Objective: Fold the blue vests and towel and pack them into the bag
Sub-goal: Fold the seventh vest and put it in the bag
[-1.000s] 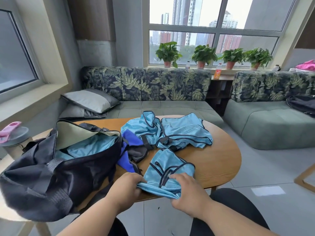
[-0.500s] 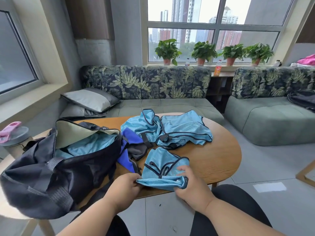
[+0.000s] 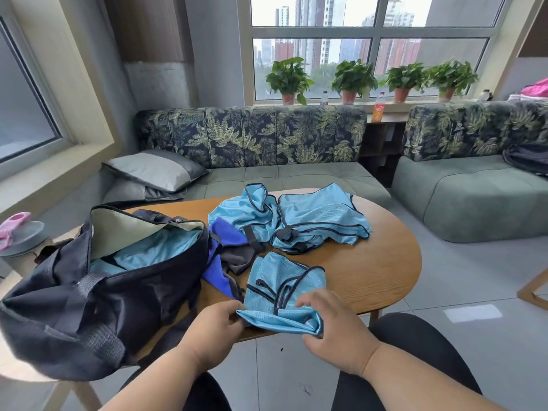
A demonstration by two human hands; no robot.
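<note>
At the near edge of the table (image 3: 385, 271), both hands work one light-blue vest (image 3: 281, 295). The left hand (image 3: 216, 327) pinches the vest's near-left corner between thumb and curled fingers. The right hand (image 3: 335, 327) has its thumb under the folded near-right edge and its fingers curled over the top, gripping the cloth. Half a second ago the right hand lay further left and covered that end of the vest; now it sits at the right end, and the near fold shows as a flat band between the two hands, hanging just over the table edge.

Just beyond, toward the left, the dark-blue towel (image 3: 221, 262) lies crumpled against the black bag (image 3: 89, 307), as before. The bag stands open on the left part of the table with light-blue cloth inside it. Toward the far edge, the other vests (image 3: 296, 221) lie unfolded in a heap, unchanged.
</note>
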